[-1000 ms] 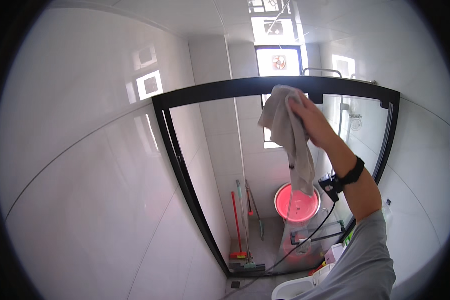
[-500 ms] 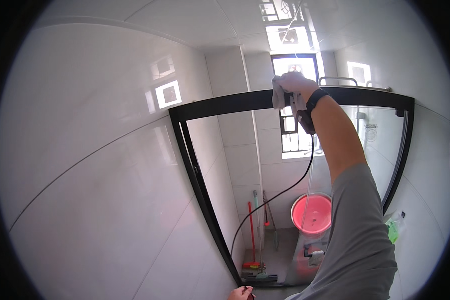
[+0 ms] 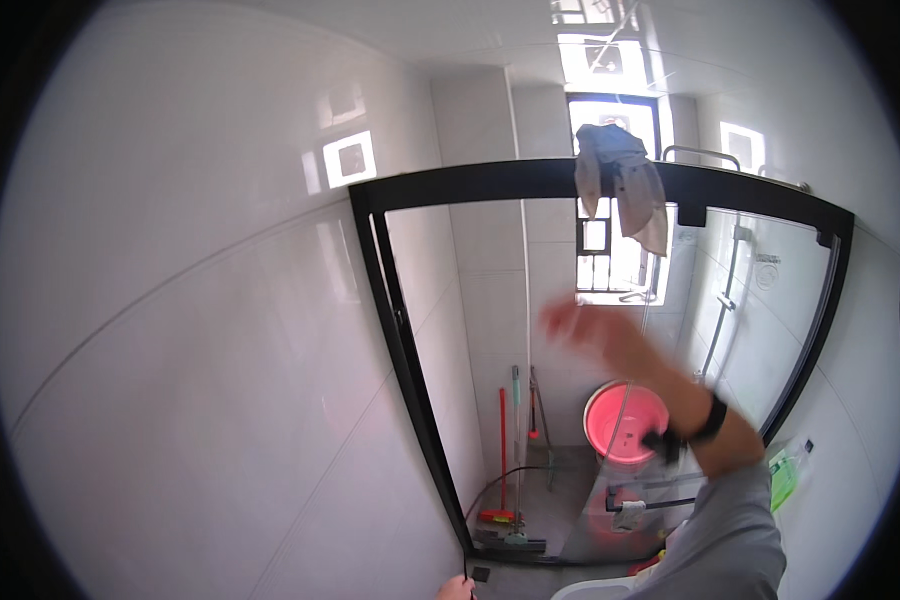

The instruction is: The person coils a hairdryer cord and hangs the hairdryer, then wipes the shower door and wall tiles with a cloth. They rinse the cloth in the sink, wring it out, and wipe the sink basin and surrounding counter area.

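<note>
A grey cloth (image 3: 622, 185) hangs draped over the black top rail (image 3: 470, 183) of a glass shower enclosure, folded across the bar so that its weight on either side keeps it in place, one loose corner trailing down in front of the bright window (image 3: 610, 250) behind. The person's right hand (image 3: 582, 328), blurred and well below the cloth, is raised in front of the glass with a dark band at the wrist; its grip looks loose and holds nothing, though the blur hides exactly how far the fingers are spread. The left hand (image 3: 454, 589) barely shows at the lower edge, near the foot of the black door frame, and whether its grip is closed on anything cannot be told. Through the glass, a red bucket (image 3: 625, 422) sits on the floor, with a red-handled mop (image 3: 501, 450) and other long-handled tools propped against the tiled corner, where the walls keep them upright.
</note>
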Available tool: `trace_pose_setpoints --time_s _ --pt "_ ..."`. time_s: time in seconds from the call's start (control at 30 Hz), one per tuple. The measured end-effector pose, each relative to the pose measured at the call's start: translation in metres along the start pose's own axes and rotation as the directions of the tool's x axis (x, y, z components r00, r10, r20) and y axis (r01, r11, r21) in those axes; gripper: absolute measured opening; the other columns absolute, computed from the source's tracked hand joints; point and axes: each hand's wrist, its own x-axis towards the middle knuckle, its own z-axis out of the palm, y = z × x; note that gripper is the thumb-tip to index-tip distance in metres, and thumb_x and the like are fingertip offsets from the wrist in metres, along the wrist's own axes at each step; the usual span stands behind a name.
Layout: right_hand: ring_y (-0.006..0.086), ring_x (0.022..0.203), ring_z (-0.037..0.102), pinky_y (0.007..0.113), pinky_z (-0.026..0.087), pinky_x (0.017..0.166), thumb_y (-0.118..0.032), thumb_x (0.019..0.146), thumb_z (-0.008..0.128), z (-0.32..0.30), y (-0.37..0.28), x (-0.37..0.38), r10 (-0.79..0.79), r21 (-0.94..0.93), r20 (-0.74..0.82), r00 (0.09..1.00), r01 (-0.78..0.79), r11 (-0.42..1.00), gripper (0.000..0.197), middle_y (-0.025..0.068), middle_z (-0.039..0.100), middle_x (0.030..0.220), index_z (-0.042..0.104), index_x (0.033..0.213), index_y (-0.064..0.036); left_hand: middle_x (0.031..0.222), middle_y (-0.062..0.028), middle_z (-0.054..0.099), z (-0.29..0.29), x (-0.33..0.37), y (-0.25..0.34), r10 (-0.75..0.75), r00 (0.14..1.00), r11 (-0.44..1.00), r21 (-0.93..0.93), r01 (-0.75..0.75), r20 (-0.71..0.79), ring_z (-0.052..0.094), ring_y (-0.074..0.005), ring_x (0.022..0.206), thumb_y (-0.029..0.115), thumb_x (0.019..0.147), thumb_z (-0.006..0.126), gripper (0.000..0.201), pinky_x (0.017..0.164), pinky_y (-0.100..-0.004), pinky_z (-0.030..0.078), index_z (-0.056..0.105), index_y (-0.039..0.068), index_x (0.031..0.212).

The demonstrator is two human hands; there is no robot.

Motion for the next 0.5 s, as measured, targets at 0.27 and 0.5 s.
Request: trace_pose_setpoints --time_s 0.27,0.5 --pt "0.0342 0.124 0.054 0.042 0.044 0.104 -0.045 0.093 0.059 0.167 0.048 -0.269 0.753 -0.717 0.546 0.368 -0.259 0.647 0.053 0.0156 0.058 0.133 0.052 0.14 -0.0221 0.104 -0.0153 0.068 0.08 -0.002 0.071 0.648 0.727 0.646 0.34 -0.683 0.229 0.07 -0.0337 0.084 0.043 0.097 0.054 0.069 0.074 -0.0489 0.058 0.022 0.018 0.153" --pt "0.032 0.078 0.067 0.043 0.054 0.07 -0.035 0.088 0.06 0.039 -0.022 -0.276 0.745 -0.714 0.41 0.526 -0.323 0.621 0.025 0.009 0.07 0.085 0.074 0.096 -0.0164 0.084 -0.0171 0.067 0.12 -0.021 0.098 0.67 0.564 0.502 0.264 -0.823 0.483 0.067 -0.0305 0.079 0.011 0.085 0.062 0.008 0.072 -0.0393 0.053 0.064 0.005 0.09"
